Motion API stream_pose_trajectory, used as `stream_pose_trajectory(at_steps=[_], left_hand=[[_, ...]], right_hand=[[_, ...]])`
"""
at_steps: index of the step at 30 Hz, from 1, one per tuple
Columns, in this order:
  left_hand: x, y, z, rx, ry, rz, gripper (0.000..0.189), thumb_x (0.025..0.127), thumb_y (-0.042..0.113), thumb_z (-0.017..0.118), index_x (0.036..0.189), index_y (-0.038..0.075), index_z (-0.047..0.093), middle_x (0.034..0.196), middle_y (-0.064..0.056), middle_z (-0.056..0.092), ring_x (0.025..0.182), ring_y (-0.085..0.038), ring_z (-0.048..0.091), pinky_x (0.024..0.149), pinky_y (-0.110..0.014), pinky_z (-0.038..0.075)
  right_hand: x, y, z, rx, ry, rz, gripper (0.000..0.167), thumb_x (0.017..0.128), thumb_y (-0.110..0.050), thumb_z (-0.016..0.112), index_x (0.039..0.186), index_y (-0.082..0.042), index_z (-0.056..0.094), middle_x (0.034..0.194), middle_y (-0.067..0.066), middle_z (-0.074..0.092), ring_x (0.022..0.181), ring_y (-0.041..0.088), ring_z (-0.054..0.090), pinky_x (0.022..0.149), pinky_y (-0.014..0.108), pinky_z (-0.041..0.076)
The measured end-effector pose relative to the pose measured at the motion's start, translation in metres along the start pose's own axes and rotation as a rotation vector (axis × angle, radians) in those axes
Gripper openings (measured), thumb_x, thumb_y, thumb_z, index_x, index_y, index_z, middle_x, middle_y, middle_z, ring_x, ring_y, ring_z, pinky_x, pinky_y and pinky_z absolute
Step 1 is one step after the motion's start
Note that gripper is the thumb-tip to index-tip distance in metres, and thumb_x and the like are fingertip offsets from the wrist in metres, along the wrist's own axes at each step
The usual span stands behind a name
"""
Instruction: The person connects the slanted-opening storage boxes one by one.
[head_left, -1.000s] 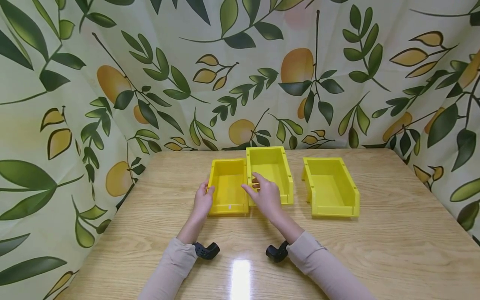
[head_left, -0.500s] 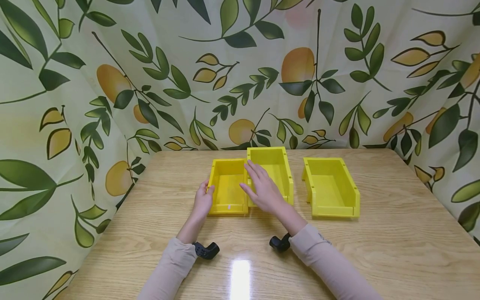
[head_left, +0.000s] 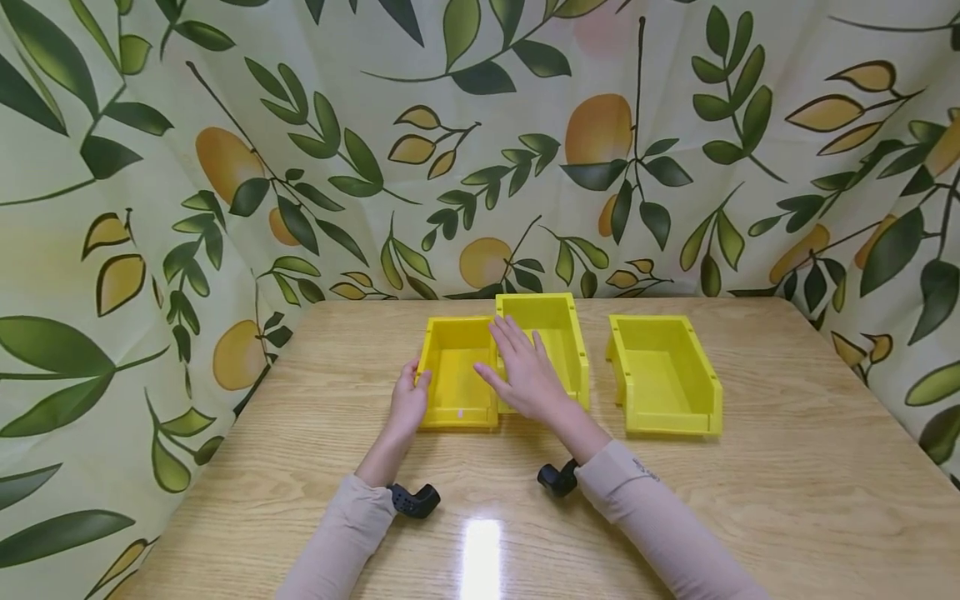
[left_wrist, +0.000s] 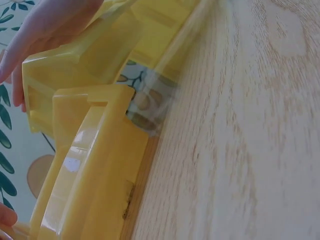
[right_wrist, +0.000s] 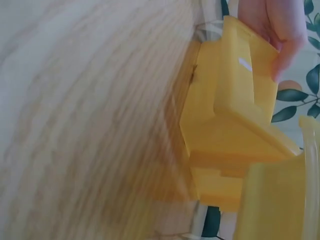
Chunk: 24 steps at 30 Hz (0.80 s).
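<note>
My left hand (head_left: pixel 409 398) holds the left wall of a deep-yellow plastic storage bin (head_left: pixel 459 375). The thumb lies over the rim, and the right wrist view shows that left hand (right_wrist: pixel 274 30) at the bin's side. A second, lighter yellow bin (head_left: pixel 553 333) stands against the first one's right side, set slightly farther back. Over its left part my right hand (head_left: pixel 527 377) is spread, fingers straight and thumb apart, holding nothing. From the left wrist, this right hand (left_wrist: pixel 50 30) appears above the lighter bin; whether it touches the rim cannot be told. No contents show in either bin.
A third yellow bin (head_left: pixel 663 375) stands apart to the right on the wooden table (head_left: pixel 795 475). Behind the table hangs a leaf-and-fruit patterned cloth (head_left: pixel 420 208). Black wrist devices (head_left: pixel 415 501) sit under both sleeves.
My right hand's fingers, bent over the gap between the two left bins a second ago, have straightened and spread. The left hand keeps its hold and the bins stay in place.
</note>
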<state>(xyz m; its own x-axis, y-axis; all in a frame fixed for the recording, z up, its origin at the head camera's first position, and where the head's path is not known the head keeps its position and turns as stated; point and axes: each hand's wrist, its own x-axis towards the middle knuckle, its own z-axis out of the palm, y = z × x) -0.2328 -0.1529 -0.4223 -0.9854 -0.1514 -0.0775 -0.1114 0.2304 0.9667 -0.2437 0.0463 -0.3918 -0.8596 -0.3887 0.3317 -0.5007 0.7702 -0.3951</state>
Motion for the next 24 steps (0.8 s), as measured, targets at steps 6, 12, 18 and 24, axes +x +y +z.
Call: stream_pose_trajectory(at_steps=[6,12,18,24], left_hand=[[0.0003,-0.0004,-0.0014,0.008,-0.012,-0.012,0.047,0.104,0.015,0.034,0.148,0.001,0.027,0.151,-0.022,0.036,0.134,-0.035,0.041,0.115,-0.052,0.034],[-0.0007,0.0001,-0.0018,0.016,-0.023,-0.01,0.048,0.104,0.016,0.033,0.149,0.002,0.025,0.155,-0.021,0.03,0.139,-0.035,0.036,0.117,-0.052,0.03],[-0.001,0.0001,-0.0018,0.019,-0.015,0.0,0.048,0.104,0.016,0.033,0.149,0.002,0.025,0.154,-0.022,0.032,0.138,-0.035,0.037,0.117,-0.052,0.03],[-0.0019,-0.0013,-0.0017,0.018,-0.029,0.004,0.047,0.104,0.015,0.032,0.149,0.002,0.025,0.154,-0.022,0.032,0.136,-0.035,0.04,0.114,-0.052,0.034]], right_hand=[[0.0009,0.001,-0.0036,-0.016,-0.008,-0.004,0.077,0.096,-0.052,0.046,0.153,-0.008,0.022,0.161,0.011,0.026,0.151,0.028,0.022,0.119,0.064,0.015],[0.0,0.003,-0.0028,-0.018,-0.023,-0.011,0.068,0.1,-0.046,0.041,0.152,-0.006,0.026,0.161,0.01,0.025,0.151,0.027,0.022,0.119,0.063,0.014],[-0.0011,0.0031,-0.0012,-0.005,-0.04,-0.008,0.065,0.101,-0.044,0.039,0.152,-0.005,0.026,0.162,0.008,0.024,0.151,0.027,0.02,0.121,0.061,0.012],[-0.0023,0.0043,0.0001,0.005,-0.034,-0.003,0.068,0.099,-0.046,0.042,0.152,-0.006,0.028,0.162,0.008,0.025,0.151,0.027,0.021,0.121,0.061,0.013]])
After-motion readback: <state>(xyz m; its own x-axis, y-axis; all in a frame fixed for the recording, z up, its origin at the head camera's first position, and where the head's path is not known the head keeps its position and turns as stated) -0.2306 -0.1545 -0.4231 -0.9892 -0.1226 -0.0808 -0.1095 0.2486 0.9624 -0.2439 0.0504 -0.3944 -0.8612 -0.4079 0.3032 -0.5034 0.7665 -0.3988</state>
